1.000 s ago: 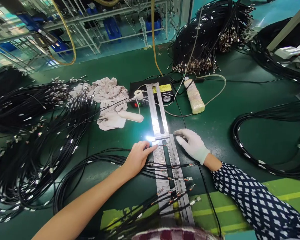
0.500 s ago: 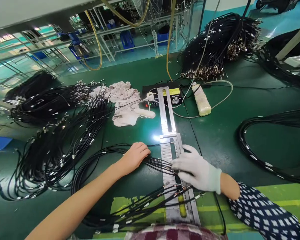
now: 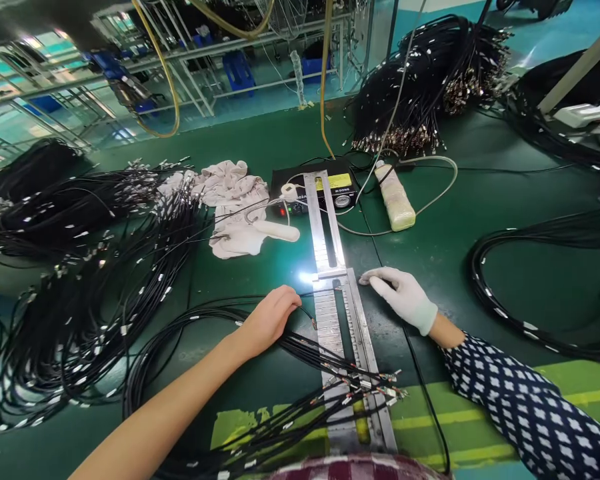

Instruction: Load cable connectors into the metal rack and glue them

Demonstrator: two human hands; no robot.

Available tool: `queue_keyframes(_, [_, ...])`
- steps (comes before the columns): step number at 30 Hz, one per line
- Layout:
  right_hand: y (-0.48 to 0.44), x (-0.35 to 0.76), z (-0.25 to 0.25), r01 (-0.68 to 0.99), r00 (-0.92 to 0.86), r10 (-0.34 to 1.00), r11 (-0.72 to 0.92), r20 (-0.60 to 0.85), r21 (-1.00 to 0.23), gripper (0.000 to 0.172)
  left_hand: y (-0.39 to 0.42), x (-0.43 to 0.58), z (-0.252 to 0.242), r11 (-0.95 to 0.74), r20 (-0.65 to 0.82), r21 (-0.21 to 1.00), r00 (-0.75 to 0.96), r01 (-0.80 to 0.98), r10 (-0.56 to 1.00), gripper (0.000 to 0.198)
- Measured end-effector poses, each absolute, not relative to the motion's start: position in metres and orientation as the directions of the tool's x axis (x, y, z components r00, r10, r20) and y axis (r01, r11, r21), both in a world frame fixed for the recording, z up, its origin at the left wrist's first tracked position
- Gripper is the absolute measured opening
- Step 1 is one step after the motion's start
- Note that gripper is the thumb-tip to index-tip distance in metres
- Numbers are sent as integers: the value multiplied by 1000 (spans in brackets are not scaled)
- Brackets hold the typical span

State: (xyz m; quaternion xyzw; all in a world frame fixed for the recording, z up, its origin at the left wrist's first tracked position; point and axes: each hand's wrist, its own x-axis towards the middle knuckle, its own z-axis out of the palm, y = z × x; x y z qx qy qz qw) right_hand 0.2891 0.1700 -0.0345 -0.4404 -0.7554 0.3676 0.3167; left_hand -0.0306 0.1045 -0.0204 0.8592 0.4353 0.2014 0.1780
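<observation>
Silver-grey slotted metal rule (image 3: 330, 320) is lying lengthwise on the dark green surface (image 3: 445, 247), presumably so that cable ends can be read against its marks. Its metal crossbar (image 3: 331, 273) is standing just beside a bright white light (image 3: 307, 277).

Bare left hand (image 3: 271, 317): narrow, fingers curled over the bundle of thin black cables (image 3: 305, 348), apparently holding it steady. 1 loose black strand (image 3: 308, 316) is emerging at its fingertips, the tip just at the rule's edge. The bundle is crossing the rule nearer the wearer, its metal-tipped ends fanning out, likely to keep them sorted.

White-gloved right hand (image 3: 403, 298): narrow, thumb and fingers nearly meeting just right of the rule. Whether anything is being pinched cannot be told.

Beyond the rule's far end, a black box with a yellow label (image 3: 290, 176) is sitting between a crumpled off-white cloth (image 3: 233, 190) and a yellowish plastic bottle (image 3: 396, 200), evidently leaving working room nearer the hands.
</observation>
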Motion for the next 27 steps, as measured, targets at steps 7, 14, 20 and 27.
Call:
queue_keyframes(7, [168,287,-38,497,-461,868,425,184,-756,24,111,-34,-10,-538,291,540,457,647,841,30])
queue_keyframes(14, [169,286,-36,521,-473,864,432,172,-736,24,120,2,-40,-626,275,315,563,713,779,36])
queue_keyframes(20, [168,285,-34,527,-476,865,426,161,-735,24,118,0,-45,-617,284,352,548,704,787,36])
queue_keyframes(27, [169,284,-33,522,-474,863,436,175,-733,24,123,2,-43,-610,282,391,540,690,793,34])
